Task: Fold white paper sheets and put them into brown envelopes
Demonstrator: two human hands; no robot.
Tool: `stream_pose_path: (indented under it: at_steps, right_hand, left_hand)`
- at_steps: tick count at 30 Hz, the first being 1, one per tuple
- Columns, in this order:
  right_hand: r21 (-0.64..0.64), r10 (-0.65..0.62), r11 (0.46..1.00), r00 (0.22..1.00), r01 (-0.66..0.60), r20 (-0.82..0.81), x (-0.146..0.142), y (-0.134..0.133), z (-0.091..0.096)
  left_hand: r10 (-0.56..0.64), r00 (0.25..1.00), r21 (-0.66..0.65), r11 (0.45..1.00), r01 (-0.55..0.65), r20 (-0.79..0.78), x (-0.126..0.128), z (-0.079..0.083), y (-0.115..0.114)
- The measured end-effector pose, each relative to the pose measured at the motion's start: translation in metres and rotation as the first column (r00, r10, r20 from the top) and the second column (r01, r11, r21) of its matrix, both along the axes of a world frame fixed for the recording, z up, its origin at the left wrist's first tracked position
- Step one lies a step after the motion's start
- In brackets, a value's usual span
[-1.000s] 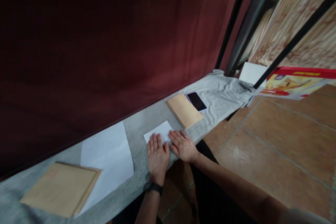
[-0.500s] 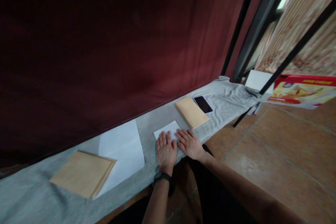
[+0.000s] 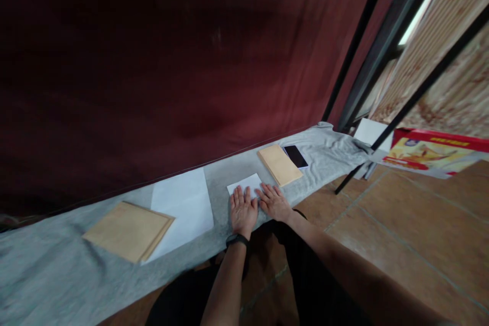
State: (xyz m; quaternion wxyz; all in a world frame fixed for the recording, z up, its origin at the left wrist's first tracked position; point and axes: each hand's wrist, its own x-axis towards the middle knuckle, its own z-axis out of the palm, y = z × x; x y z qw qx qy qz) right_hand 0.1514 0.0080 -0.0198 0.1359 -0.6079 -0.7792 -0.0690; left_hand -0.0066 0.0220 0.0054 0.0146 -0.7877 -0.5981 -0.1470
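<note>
A small white sheet of paper [image 3: 246, 183], perhaps folded, lies flat on the grey cloth in front of me. My left hand [image 3: 243, 211] rests palm down on its near left part, fingers stretched out. My right hand [image 3: 275, 205] lies flat at its near right edge, fingers spread, the thumb side close to my left hand. Both hands cover the paper's near side. Just beyond my right hand is a stack of tan envelopes [image 3: 280, 164], and a dark-screened phone [image 3: 296, 156] lies against its far right side.
On the left, tan envelopes [image 3: 126, 232] overlap large white paper [image 3: 187, 209]. A grey cloth [image 3: 49, 270] covers the narrow bench. Behind it hangs a dark red curtain [image 3: 214, 71]. Black metal posts [image 3: 349, 56] and a red and yellow box [image 3: 431, 153] stand at the right.
The view has tilted and shifted slightly, so the bench sits a little differently. Both hands stay flat on the paper in nearly the same place.
</note>
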Motion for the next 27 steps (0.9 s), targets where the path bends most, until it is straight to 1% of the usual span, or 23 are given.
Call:
stream_pose_path:
  at_steps: [4, 9, 12, 19, 21, 23, 27]
  right_hand:
    - [-0.007, 0.005, 1.0, 1.0, -0.005, 0.03, 0.002, 0.001, -0.001]
    - [-0.057, -0.006, 0.998, 0.997, 0.011, 0.077, 0.002, 0.001, 0.002]
    - [-0.063, -0.003, 0.998, 0.996, 0.008, 0.086, 0.002, 0.002, 0.003]
    - [0.03, 0.007, 1.0, 1.0, -0.007, 0.016, -0.001, 0.001, -0.004]
    - [0.038, 0.024, 0.999, 1.0, -0.024, 0.002, -0.001, 0.003, 0.001]
    - [0.032, 0.054, 0.998, 0.998, -0.053, -0.024, -0.001, 0.01, 0.011]
    - [-0.023, 0.131, 0.991, 0.985, -0.134, -0.109, -0.006, 0.035, 0.032]
  left_hand:
    - [-0.001, 1.0, -0.002, 1.0, 0.001, 0.01, 0.0, -0.002, 0.001]
    - [-0.005, 1.0, -0.01, 1.0, 0.005, 0.024, 0.001, -0.004, 0.002]
    - [-0.004, 1.0, -0.018, 1.0, 0.004, 0.013, 0.001, -0.005, 0.003]
    - [-0.005, 0.998, -0.012, 1.0, 0.005, -0.055, -0.001, -0.008, 0.007]
    - [-0.012, 0.997, -0.01, 1.0, 0.011, -0.08, -0.002, -0.008, 0.007]
    - [-0.021, 0.994, -0.008, 1.0, 0.02, -0.106, -0.002, -0.008, 0.008]
    - [-0.037, 0.988, 0.011, 0.999, 0.039, -0.149, -0.002, -0.003, 0.012]
